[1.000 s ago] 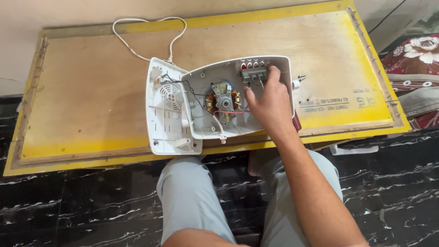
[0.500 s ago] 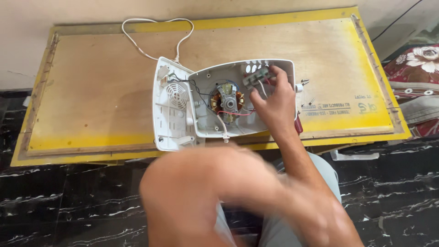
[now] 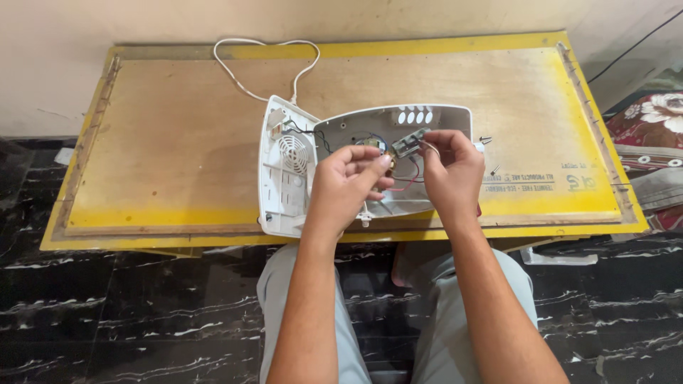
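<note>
Nearest the camera, the person's grey-trousered knees (image 3: 434, 306) tuck under the front edge of a yellow-bordered plywood tabletop (image 3: 178, 142). Just past that edge both hands meet over an opened white appliance housing (image 3: 405, 128): the left hand (image 3: 345, 188) is pinched around a small brass-coloured motor part (image 3: 388, 162), and the right hand (image 3: 452, 171) is closed on a small circuit board (image 3: 409, 142) lifted on its thin wires (image 3: 402, 186). The board looks light, stiff and fragile (the wire joints most of all), so it is best held by its bare edges, with no pull on the leads. The grey inner shell lies open-side up near the middle of the front edge, and its white cover (image 3: 284, 171), with a round vent grille, lies hinged open to the left, touching it. A few small screws (image 3: 486, 139) lie just right of the housing. Farther back, a white power cord (image 3: 267, 64) loops toward the rear edge.
</note>
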Action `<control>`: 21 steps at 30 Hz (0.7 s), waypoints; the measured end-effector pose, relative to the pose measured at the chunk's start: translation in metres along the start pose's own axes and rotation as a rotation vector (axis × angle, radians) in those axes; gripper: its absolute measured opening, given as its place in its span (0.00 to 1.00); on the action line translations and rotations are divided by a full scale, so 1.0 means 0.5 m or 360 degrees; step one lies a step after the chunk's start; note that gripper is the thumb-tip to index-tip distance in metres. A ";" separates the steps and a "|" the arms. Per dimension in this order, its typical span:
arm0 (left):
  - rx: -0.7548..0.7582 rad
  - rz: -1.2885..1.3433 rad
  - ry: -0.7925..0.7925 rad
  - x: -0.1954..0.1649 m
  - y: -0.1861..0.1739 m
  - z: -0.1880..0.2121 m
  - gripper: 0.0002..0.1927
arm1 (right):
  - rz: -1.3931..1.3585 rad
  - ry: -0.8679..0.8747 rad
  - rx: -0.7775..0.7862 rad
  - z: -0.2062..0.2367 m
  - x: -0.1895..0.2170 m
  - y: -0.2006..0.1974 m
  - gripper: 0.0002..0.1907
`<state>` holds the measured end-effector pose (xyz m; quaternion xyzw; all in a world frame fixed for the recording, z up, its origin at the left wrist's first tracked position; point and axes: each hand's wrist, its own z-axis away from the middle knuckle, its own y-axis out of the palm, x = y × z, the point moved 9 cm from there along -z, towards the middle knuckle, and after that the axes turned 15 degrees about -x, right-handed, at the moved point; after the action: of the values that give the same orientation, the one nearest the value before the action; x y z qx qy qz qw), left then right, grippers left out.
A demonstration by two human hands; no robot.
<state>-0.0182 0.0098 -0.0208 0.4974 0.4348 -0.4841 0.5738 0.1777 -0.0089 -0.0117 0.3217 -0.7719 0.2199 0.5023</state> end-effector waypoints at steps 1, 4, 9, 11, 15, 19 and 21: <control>0.0034 0.0058 -0.0040 0.005 0.001 -0.001 0.21 | -0.0086 0.0058 -0.0016 0.003 -0.004 -0.002 0.04; 0.0142 0.0176 -0.0170 0.014 0.006 0.005 0.25 | -0.0304 0.0145 -0.0067 0.020 -0.001 -0.015 0.04; 0.0273 0.0291 -0.0260 0.011 0.026 0.014 0.34 | -0.0611 0.0204 -0.0082 0.052 0.009 -0.035 0.04; 0.0218 0.0338 -0.0283 0.013 0.028 0.012 0.35 | -0.0703 0.0200 -0.0064 0.061 0.009 -0.039 0.05; 0.0120 0.0359 -0.0256 0.019 0.035 0.007 0.35 | -0.1017 0.0204 -0.0040 0.069 0.002 -0.034 0.08; 0.0029 0.0466 -0.0061 0.008 0.039 0.002 0.28 | -0.1218 0.0156 0.0061 0.068 0.006 -0.029 0.07; 0.0013 0.0455 0.0097 -0.003 0.038 0.005 0.25 | -0.1250 0.0138 0.0102 0.071 0.013 -0.027 0.07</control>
<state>0.0006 0.0081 -0.0163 0.5711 0.3748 -0.3838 0.6213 0.1631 -0.0438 -0.0196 0.5985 -0.5608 0.0483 0.5701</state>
